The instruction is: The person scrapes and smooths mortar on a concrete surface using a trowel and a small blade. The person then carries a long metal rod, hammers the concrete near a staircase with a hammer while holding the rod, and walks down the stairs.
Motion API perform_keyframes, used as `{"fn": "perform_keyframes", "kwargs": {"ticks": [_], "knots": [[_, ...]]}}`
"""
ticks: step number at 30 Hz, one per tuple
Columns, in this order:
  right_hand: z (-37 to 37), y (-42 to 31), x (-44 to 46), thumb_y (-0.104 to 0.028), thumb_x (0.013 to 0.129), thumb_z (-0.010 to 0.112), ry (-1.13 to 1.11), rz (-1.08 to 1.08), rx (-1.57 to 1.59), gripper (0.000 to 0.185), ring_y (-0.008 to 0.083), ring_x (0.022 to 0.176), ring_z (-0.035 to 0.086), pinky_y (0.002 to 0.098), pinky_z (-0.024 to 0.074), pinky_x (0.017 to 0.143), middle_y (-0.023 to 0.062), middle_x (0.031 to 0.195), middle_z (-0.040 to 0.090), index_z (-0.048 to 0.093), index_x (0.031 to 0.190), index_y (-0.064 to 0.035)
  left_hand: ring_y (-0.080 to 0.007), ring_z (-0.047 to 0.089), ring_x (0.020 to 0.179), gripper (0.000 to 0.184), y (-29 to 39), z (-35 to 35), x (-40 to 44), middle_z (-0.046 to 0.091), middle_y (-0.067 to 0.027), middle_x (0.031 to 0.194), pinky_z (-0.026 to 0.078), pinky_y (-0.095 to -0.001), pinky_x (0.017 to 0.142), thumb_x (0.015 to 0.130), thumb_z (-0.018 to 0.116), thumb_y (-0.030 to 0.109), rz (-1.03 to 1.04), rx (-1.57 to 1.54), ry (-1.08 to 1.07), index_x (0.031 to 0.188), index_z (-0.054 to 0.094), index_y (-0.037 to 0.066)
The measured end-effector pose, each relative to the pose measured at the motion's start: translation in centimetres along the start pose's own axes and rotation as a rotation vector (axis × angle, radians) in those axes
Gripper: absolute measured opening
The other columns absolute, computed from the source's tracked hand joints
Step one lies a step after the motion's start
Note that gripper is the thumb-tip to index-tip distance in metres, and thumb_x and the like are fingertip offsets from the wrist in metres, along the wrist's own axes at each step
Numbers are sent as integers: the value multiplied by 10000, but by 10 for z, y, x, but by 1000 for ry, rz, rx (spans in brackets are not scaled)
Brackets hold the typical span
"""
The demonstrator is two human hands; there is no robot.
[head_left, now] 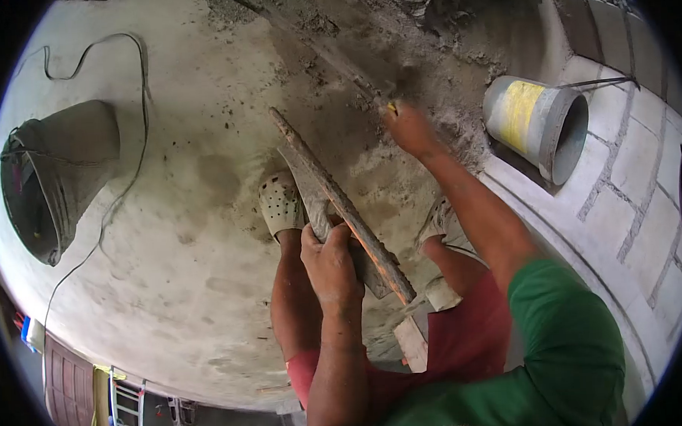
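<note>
My left hand (333,267) is wrapped round the handle side of a flat grey mortar board (307,185), held tilted in front of my legs. A mortar-crusted wooden strip (340,201) with an orange edge runs along the board. My right hand (411,128), slightly blurred, is closed on the yellow end of a tool (391,109); the rest of the tool is hard to make out. Just beyond that hand, a long dusty bar (319,50) stretches to the upper left. Loose grey mortar (457,78) lies beside my right hand.
A grey bucket with a yellow label (521,115) lies on its side by the block wall (631,154). On the left are a dark container (72,160) and a black cable (145,107). My light clogs (280,204) are on the dusty floor. A ladder (127,409) stands at lower left.
</note>
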State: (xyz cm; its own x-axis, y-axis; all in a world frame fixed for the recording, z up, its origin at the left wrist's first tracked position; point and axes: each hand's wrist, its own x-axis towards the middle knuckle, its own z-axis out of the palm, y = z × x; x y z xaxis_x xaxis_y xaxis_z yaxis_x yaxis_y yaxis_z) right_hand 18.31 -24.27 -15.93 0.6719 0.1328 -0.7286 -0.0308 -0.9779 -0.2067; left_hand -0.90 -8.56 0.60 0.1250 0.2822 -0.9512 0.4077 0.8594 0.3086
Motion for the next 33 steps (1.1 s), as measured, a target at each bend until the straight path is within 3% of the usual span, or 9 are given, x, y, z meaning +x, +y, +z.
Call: {"fn": "perform_keyframes", "kwargs": {"ticks": [3, 5, 9, 12, 15, 17, 21, 23, 33], "knots": [[2, -13, 27, -378, 1011, 483, -1, 38, 253, 447, 434, 884, 652, 534, 488, 764, 263, 998, 666, 619, 1103, 39, -119, 574, 727, 204, 3, -1, 1, 622, -52, 884, 482, -266, 675, 819, 620, 52, 12, 1, -17, 1009, 586, -15], [13, -45, 89, -397, 996, 488, 43, -153, 131, 457, 441, 928, 653, 531, 495, 788, 264, 1022, 672, 640, 1107, 20, -120, 574, 726, 195, 2, -1, 1, 621, -51, 880, 482, -265, 678, 826, 616, 49, 24, -23, 0, 1010, 586, -12], [18, -134, 95, -421, 976, 501, 53, -186, 95, 456, 451, 986, 645, 532, 495, 865, 233, 1065, 683, 656, 1158, -33, -123, 574, 724, 194, 1, -6, 4, 618, -51, 881, 482, -267, 677, 829, 614, 43, 73, 52, -2, 1014, 586, -10], [39, -97, 76, -385, 992, 490, 159, -112, 112, 441, 435, 976, 654, 527, 501, 882, 204, 1055, 696, 627, 1263, -65, -120, 572, 732, 208, 10, -1, 4, 622, -51, 891, 479, -263, 694, 830, 621, 50, 12, -18, -2, 1024, 591, -17], [12, -48, 23, -334, 1022, 466, 70, -293, -9, 438, 409, 930, 663, 519, 513, 830, 225, 1036, 691, 599, 1286, -11, -118, 567, 729, 228, 17, 1, 8, 622, -50, 887, 476, -261, 693, 825, 621, 49, -29, -50, 1, 1039, 596, -25], [27, -15, 26, -303, 1041, 451, 62, 136, 195, 420, 382, 876, 668, 520, 513, 771, 230, 968, 683, 607, 1227, 41, -114, 563, 727, 233, 18, 1, 8, 621, -52, 886, 474, -259, 696, 821, 621, 49, 39, 0, 13, 1040, 604, -27], [1, -54, 40, -354, 1037, 467, -181, 265, 257, 473, 391, 850, 668, 529, 501, 734, 253, 935, 670, 599, 1181, 76, -118, 567, 746, 229, 10, -4, 8, 625, -59, 897, 471, -258, 704, 815, 622, 50, 53, 17, 6, 1030, 610, -29], [4, -38, 48, -399, 1029, 474, 73, -89, -111, 499, 412, 862, 664, 524, 503, 728, 266, 939, 666, 607, 1153, 67, -121, 577, 774, 227, 16, 6, 12, 636, -68, 917, 468, -258, 724, 817, 626, 60, -1, 72, 47, 1022, 612, -35], [27, -51, 91, -467, 1002, 484, 67, -48, 155, 534, 464, 994, 628, 544, 489, 844, 262, 1062, 662, 624, 1184, 16, -118, 589, 796, 244, 5, 7, 13, 652, -73, 956, 478, -256, 720, 821, 610, 50, 61, 79, -10, 1049, 614, -40]]}}
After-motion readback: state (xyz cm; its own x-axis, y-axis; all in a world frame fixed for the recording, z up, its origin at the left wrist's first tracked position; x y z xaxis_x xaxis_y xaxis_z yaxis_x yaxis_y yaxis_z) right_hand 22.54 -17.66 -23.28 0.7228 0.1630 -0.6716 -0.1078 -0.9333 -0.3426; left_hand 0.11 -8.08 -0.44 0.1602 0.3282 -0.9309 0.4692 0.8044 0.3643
